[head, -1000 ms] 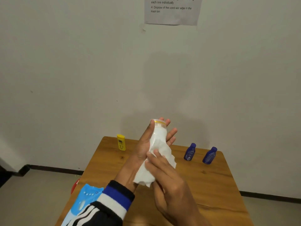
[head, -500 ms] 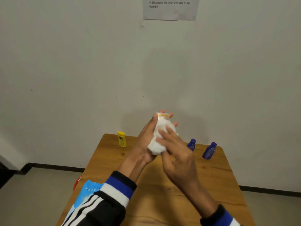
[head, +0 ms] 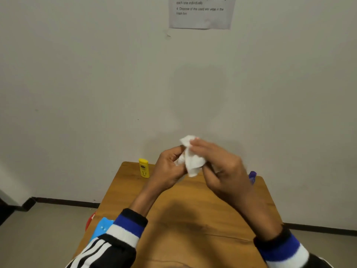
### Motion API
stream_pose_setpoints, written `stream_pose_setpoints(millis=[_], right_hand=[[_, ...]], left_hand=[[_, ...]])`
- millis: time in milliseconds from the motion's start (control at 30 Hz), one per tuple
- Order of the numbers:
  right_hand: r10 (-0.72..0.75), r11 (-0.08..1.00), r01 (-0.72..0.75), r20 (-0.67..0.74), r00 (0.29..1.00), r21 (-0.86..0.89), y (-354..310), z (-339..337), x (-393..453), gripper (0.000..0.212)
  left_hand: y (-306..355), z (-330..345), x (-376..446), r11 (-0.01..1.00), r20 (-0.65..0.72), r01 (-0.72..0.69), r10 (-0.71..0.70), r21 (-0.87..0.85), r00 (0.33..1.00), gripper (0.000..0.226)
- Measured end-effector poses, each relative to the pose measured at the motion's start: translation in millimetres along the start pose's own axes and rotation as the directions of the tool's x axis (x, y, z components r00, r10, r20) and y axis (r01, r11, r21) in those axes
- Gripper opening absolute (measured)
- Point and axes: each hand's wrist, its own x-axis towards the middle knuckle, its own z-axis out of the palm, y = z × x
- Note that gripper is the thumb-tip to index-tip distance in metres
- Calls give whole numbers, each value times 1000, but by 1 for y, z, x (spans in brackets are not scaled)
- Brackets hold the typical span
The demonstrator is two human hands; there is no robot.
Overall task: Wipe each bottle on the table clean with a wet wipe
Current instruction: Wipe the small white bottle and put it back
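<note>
1. Head view: both hands are raised together above the far half of the table [head: 193, 209], in front of the pale wall.
2. The left hand [head: 168, 171] has its fingers curled round something wrapped in the wipe [head: 193, 161]; only a pale sliver shows between fingers and wipe, and I cannot tell for sure that it is a bottle.
3. The right hand [head: 222, 167] is curled over the wipe from the right, fingertips pressed on its upper part and thumb below, so the wipe is clamped between them.
4. The wipe is white and crumpled; one corner sticks up above the right fingertips, another hangs down between the two palms.
5. A yellow bottle [head: 144, 168] stands upright at the far left corner of the table, well apart from the hands and close to the wall.
6. A blue bottle [head: 252, 176] peeks out behind the right hand near the far right edge; only its top shows, the rest is hidden by the hand.
7. At the near left edge, a light blue pack [head: 102, 228] lies partly under the left sleeve [head: 119, 238], which is black with white stripes and a blue and white cuff.
8. Just beyond the pack, past the table edge, a bit of something red [head: 89, 221] shows low down; too little to say what.
9. A paper sheet [head: 201, 12] with printed lines hangs on the wall high above the hands.
</note>
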Motion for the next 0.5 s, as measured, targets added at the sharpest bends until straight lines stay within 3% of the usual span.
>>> stream_pose_setpoints(millis=[67,233,367,500], right_hand=[[-76,996,80,105,992,-27,9,12,-6,38],[7,994,0,61,998,-108,17,-3,-11,47],[-102,990,117,156,982,-84,-12,2,-4,42],[-99,991,107,93,991,-81,-9,-9,2,39]], left_hand=[[2,2,-4,998,0,-61,61,-1,998,32],[12,-2,-9,994,14,-111,111,-20,994,44],[16,-1,-10,990,-51,-139,140,22,989,32],[20,-2,-10,976,-67,-216,216,16,974,39]])
